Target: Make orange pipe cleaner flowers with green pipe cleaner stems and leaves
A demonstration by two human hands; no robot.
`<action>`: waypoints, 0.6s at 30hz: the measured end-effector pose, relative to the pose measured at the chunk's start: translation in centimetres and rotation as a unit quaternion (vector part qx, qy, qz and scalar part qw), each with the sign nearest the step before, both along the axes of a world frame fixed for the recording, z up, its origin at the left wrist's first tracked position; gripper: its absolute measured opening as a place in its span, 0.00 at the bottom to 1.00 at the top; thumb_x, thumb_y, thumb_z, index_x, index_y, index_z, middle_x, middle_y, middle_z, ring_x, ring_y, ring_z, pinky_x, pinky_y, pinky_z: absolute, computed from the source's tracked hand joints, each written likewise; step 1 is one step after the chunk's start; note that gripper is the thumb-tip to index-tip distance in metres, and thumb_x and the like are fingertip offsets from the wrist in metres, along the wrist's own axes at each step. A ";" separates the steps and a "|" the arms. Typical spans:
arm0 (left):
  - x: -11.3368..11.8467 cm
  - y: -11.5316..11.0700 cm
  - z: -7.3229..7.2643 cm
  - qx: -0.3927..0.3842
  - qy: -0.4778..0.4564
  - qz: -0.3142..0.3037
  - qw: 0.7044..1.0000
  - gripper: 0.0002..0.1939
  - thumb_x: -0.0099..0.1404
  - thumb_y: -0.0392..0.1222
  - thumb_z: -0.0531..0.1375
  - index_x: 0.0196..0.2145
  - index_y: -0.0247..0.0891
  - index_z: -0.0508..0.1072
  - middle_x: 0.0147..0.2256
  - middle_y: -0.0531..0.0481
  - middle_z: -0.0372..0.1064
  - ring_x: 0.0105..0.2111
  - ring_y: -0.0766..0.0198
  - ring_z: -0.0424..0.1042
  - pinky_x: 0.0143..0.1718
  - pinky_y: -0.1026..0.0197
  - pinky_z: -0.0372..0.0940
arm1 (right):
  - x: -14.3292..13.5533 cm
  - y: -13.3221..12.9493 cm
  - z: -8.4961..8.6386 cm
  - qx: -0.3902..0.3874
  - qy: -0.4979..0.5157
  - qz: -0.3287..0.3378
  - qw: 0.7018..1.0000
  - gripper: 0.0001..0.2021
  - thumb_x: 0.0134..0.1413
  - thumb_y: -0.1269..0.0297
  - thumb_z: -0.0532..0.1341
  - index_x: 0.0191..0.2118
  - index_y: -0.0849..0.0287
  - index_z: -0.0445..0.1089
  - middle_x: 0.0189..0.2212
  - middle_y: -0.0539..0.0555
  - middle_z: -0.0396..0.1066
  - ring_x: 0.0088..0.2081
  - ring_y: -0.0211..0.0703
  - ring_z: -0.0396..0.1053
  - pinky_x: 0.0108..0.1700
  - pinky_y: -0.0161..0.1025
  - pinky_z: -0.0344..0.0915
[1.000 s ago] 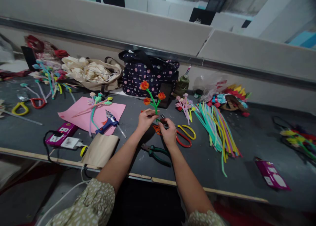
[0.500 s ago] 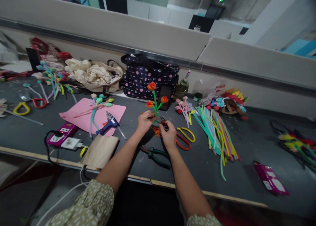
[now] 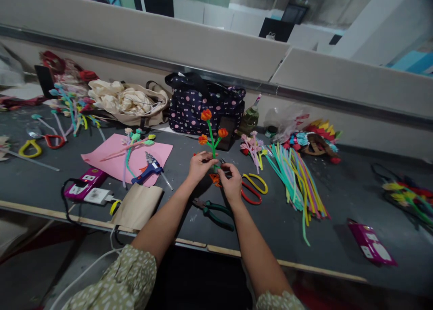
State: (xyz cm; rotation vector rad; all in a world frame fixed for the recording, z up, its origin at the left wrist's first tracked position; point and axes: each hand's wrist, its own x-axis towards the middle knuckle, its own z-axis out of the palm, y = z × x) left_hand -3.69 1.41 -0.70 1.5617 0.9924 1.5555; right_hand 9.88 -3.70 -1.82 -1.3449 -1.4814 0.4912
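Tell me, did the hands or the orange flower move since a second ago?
Only a little. The left hand and right hand drew closer together at the foot of the orange flower stem, which now stands a bit straighter. Both hands kept their hold on it. The green pliers, the scissors, the glue gun and the bundle of pipe cleaners lie where they were.

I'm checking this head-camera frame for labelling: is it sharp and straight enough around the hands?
Head view: both hands, left and right, and the orange-bloomed green pipe-cleaner flower read clearly; the wide lens tilts and bows the grey partition wall; the far-right bench edge is dim and soft; no glare.
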 end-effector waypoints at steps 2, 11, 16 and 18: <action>0.0 -0.2 0.3 -0.011 -0.013 -0.004 1.000 0.08 0.52 0.43 0.65 0.24 0.34 0.75 0.26 0.49 0.69 0.29 0.65 0.68 0.32 0.64 0.62 | 0.0 0.0 0.0 -0.001 0.007 0.006 1.000 0.09 0.52 0.59 0.58 0.38 0.56 0.69 0.35 0.53 0.71 0.39 0.43 0.68 0.42 0.40 0.64; 0.2 -0.7 1.0 -0.092 -0.078 -0.035 0.992 0.11 0.48 0.43 0.67 0.29 0.33 0.77 0.28 0.50 0.72 0.27 0.67 0.67 0.29 0.65 0.61 | 0.1 0.0 0.0 -0.002 0.040 0.024 0.999 0.09 0.52 0.59 0.59 0.36 0.57 0.70 0.32 0.52 0.71 0.36 0.41 0.67 0.40 0.39 0.64; 0.3 -0.8 0.8 -0.109 -0.105 -0.056 0.987 0.15 0.48 0.41 0.67 0.34 0.34 0.78 0.28 0.50 0.72 0.27 0.68 0.67 0.30 0.66 0.62 | 0.1 0.2 -0.2 0.002 0.062 0.030 0.998 0.09 0.52 0.58 0.59 0.35 0.57 0.71 0.31 0.52 0.71 0.35 0.41 0.67 0.40 0.39 0.64; 0.4 -0.8 0.7 -0.114 -0.111 -0.057 0.986 0.15 0.47 0.41 0.68 0.35 0.34 0.78 0.28 0.50 0.72 0.27 0.68 0.68 0.30 0.65 0.62 | 0.1 0.2 -0.3 0.002 0.062 0.029 0.998 0.09 0.51 0.58 0.59 0.36 0.57 0.71 0.32 0.52 0.71 0.35 0.41 0.67 0.40 0.39 0.64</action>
